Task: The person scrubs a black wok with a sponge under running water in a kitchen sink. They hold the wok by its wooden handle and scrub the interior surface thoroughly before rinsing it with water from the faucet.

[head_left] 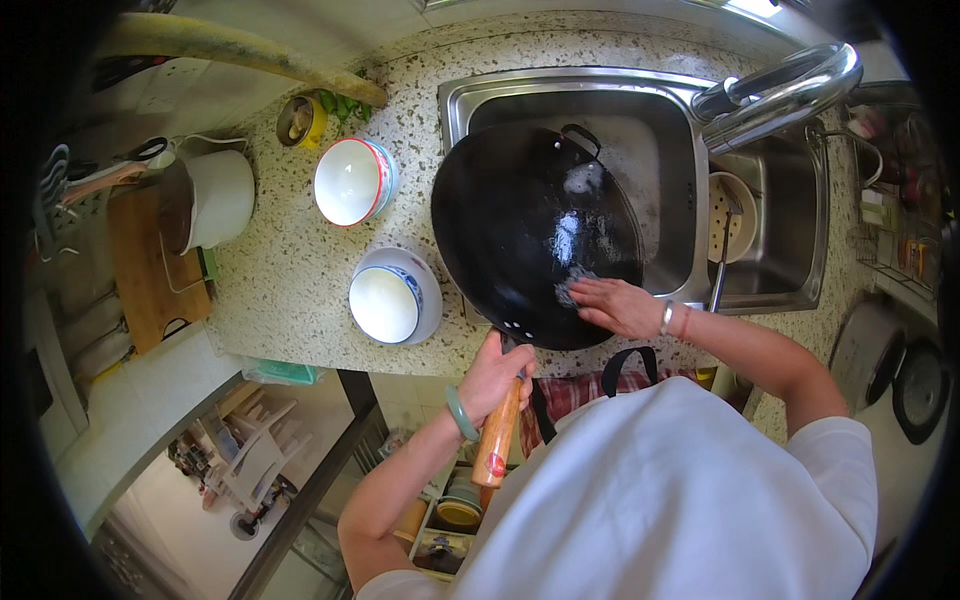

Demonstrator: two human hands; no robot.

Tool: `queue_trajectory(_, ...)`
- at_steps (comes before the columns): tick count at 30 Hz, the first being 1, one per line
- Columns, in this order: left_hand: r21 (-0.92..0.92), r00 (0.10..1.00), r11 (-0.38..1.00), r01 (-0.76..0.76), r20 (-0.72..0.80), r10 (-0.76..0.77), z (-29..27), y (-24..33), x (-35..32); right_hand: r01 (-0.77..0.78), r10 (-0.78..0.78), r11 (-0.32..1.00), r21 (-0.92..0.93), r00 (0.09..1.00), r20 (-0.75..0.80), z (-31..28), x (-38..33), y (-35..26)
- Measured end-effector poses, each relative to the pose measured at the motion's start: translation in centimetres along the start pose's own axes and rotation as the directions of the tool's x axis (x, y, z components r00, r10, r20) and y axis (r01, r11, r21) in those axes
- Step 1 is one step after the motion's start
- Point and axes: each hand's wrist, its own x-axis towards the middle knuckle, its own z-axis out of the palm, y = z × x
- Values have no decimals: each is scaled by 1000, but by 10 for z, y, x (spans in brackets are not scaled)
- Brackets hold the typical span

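A large black wok (510,220) lies tilted over the left sink basin (650,180), partly resting on the counter edge. Its dark surface is wet and shiny, with foam near the small loop handle at the far side. My left hand (490,378) is wrapped round the neck of its wooden handle (497,440), which points towards me. Against the near right part of the wok's surface, my right hand (615,305) presses a greyish scouring pad (573,285), mostly hidden under the fingers. Foamy water shows in the basin beside the wok.
Left of the wok stand red-rimmed bowls (350,182) and blue-rimmed bowls (385,305). A chrome faucet (790,95) arches over the right basin, which holds a strainer (735,205) and a long-handled utensil (719,285). Farther left are a white pot (222,195) and a cutting board (145,270).
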Motion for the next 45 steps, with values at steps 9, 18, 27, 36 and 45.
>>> queue_trajectory(9, 54, 1000, 999, 4, -11, -4, 9, 5, 0, -273, 123, 764, -584, 951, -283, -52, 99, 70)
queue_trajectory(18, 35, 999, 999, -1, -34, 2, 6, -1, -1, -80, 82, 992, -98, 997, 14, 2, 31, -13)
queue_trajectory(27, 74, 998, 997, 11, -62, -6, 8, -2, -5, -172, -5, 653, -738, 973, -231, -83, 128, 49)
queue_trajectory(36, 39, 1000, 999, 15, -8, -15, 5, 2, 0, -298, 319, 921, -250, 947, 47, -32, 23, 5)
queue_trajectory(45, 61, 999, 998, 35, -27, -33, 4, -6, -3, -131, -110, 837, -532, 911, -398, -44, 150, 17)
